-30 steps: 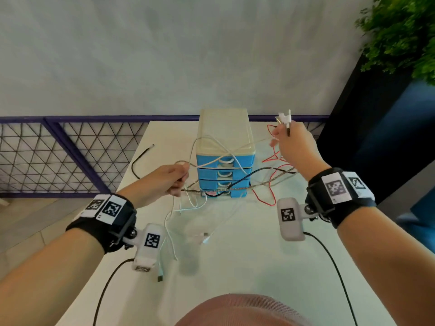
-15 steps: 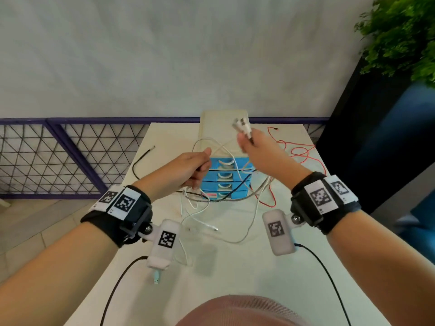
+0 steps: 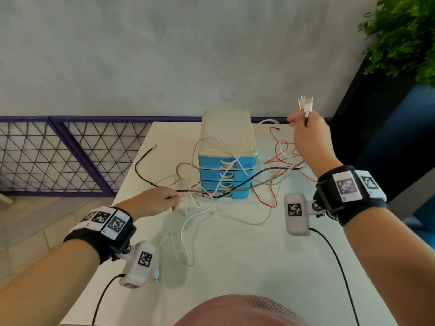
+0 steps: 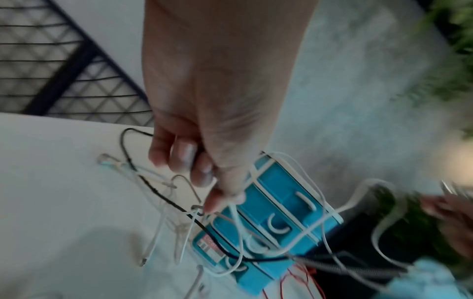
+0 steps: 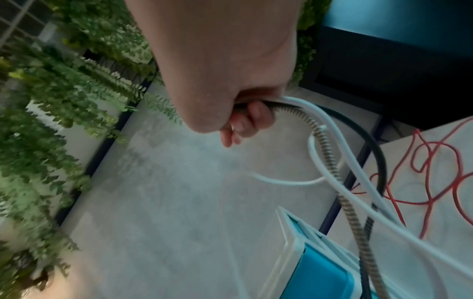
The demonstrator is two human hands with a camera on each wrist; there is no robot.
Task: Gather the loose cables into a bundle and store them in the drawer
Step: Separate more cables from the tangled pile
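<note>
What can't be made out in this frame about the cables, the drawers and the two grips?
- Plug types in the right hand: connector ends too small in head view, hidden by the fist in right wrist view.
- How many cables the left hand pinches: fingers cover them in head view; left wrist view is blurred.
- Drawer unit contents: all drawers shut.
- Red cable: whether any hand holds it is unclear.

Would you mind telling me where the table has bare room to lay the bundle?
The near right of the table, between the white cable and the front edge, looks bare. It is crowded around the drawer unit: red wire right, black cable left.
</note>
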